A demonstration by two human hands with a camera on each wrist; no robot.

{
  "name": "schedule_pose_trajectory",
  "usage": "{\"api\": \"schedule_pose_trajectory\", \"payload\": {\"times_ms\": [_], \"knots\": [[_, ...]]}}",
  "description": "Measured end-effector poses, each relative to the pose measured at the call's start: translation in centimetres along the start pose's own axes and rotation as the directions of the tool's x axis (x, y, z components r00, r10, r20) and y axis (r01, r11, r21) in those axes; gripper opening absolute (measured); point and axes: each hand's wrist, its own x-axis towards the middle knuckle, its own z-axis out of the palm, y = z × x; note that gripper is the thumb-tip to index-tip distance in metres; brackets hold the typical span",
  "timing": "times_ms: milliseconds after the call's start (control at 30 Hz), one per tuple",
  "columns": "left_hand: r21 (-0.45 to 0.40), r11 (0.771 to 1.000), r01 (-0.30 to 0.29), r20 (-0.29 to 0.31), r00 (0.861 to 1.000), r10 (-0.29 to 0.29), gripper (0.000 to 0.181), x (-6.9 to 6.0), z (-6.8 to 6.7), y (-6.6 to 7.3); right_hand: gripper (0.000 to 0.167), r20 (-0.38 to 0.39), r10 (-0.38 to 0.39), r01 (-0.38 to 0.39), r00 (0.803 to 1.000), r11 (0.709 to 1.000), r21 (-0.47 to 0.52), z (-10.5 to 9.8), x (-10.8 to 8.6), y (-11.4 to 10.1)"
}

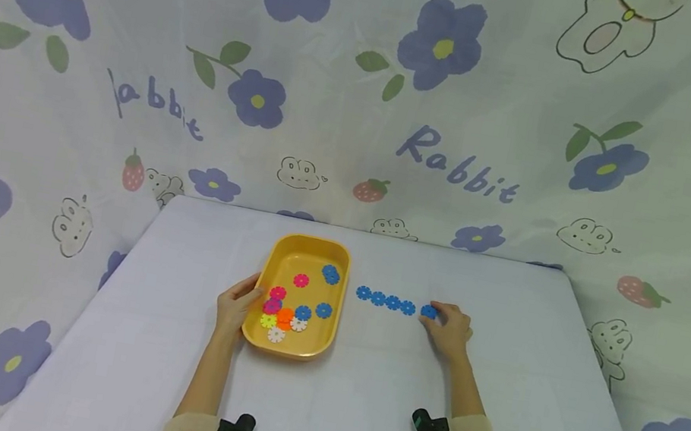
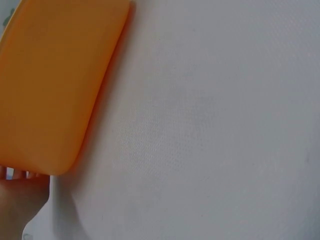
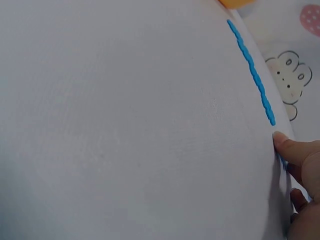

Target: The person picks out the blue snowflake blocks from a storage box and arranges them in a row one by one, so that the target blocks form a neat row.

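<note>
My left hand [image 1: 236, 302] grips the left rim of a yellow plastic tray [image 1: 304, 254], thumb over the edge. In the left wrist view the tray's outer wall [image 2: 55, 85] fills the upper left, fingers partly hidden beneath it. Flower-shaped plastic discs lie inside: blue [image 1: 324, 310], pink [image 1: 301, 281], orange [image 1: 285, 317], white [image 1: 276, 335] and yellow-green [image 1: 267, 320]. Right of the tray, several blue discs [image 1: 393, 302] form a line on the table. Just past its right end, my right hand [image 1: 450, 332] pinches another blue disc [image 1: 429, 312], a small gap from the line.
A white cloth covers the table [image 1: 351, 417]. Behind it hangs a curtain [image 1: 333, 128] printed with flowers and rabbits. Black devices, one by the left wrist [image 1: 237, 429] and one by the right wrist [image 1: 430, 424], are near the sleeves.
</note>
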Motion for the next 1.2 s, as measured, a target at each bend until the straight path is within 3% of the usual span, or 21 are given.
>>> {"api": "schedule_pose_trajectory", "payload": {"times_ms": [533,1200], "knots": [[0.017,1.000,-0.025,-0.018,1.000,0.025,0.044,0.16,-0.07,-0.34,0.042,-0.069,-0.002,0.011,0.998,0.990,0.138,0.52,-0.24,0.09],[0.037,0.999,-0.031,-0.005,1.000,0.031,0.044,0.06,-0.02,-0.24,0.048,-0.069,-0.017,0.026,0.997,0.991,0.134,0.80,-0.41,-0.14]]}}
